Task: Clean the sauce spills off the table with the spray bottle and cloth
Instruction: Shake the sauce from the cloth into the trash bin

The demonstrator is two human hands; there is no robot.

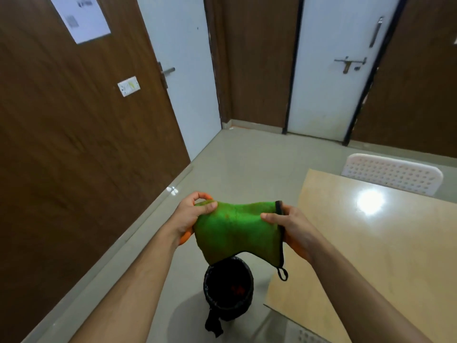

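Cloth: one, green, black-trimmed, with a black hanging loop dangling at its lower right corner. Held stretched in the air between two hands, directly over the bin, to the left of the tabletop and not touching it. Faint reddish specks on the upper face of the fabric.

Left hand: grip closed on the cloth's left top corner, thumb on top, fingers curled behind the fabric. Right hand: grip pinching the right trimmed edge, thumb across the front, fingers behind. Orange staining shows on the heel of each hand.

Bin: one, round, lined with a black bag, standing on the floor just off the tabletop's near-left corner. Something red lies inside; too dim to tell what. A knotted tail of the bag hangs down its front.

Tabletop: one, pale wood, glossy, with a bright light reflection near its far edge. Left edge runs diagonally toward the bin. The visible part carries nothing.

Chair: one, white, perforated back, pushed against the tabletop's far edge.

Floor: pale tile, open stretch between the brown panel wall at left and the tabletop, running back to two white doors. One paper sheet and one switch plate on the left wall.
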